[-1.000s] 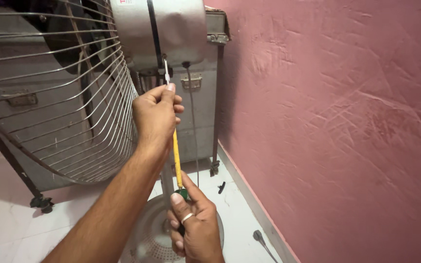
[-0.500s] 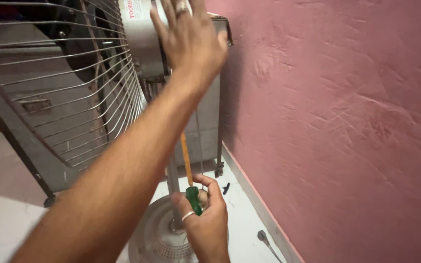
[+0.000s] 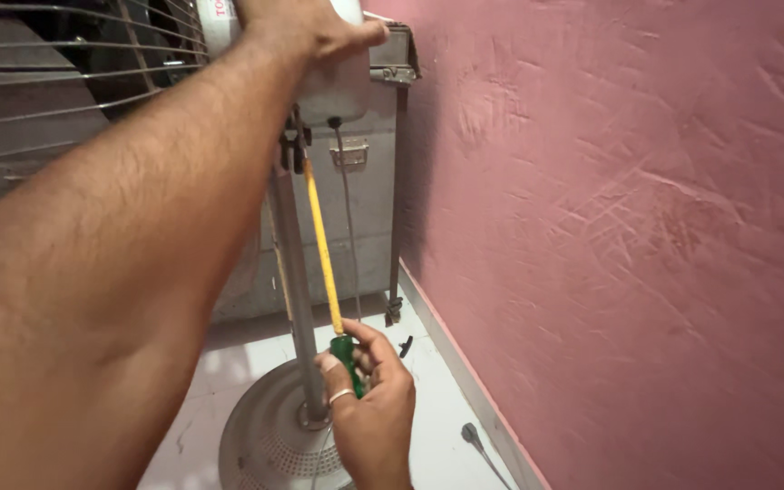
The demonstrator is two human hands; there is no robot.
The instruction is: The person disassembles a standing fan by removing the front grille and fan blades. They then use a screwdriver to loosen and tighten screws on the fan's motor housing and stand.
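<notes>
1. Left hand [image 3: 306, 32] gripping the fan motor housing [image 3: 338, 86], fingers closed over it, far up.
2. Right hand [image 3: 369, 408] gripping the screwdriver [image 3: 324, 249], tip reaching up beside the pole [image 3: 297, 281].

The light is warm and fairly even, coming from somewhere above and behind me, and it rakes across the pink wall [image 3: 628, 227] so every trowel mark in the plaster stands out. A soft shadow darkens the strip of wall just beside the grey cabinet [image 3: 369, 209]. Left of that cabinet, behind the wire fan guard [image 3: 74, 82], it goes dim and murky. My left forearm [image 3: 111, 272] fills the near corner, close to the lens and slightly soft, and looks stretched by the wide angle. My right hand [image 3: 369, 408] and the yellow screwdriver shaft [image 3: 321, 245] are sharp. The white floor tiles [image 3: 220, 363] carry a mild glare.
</notes>
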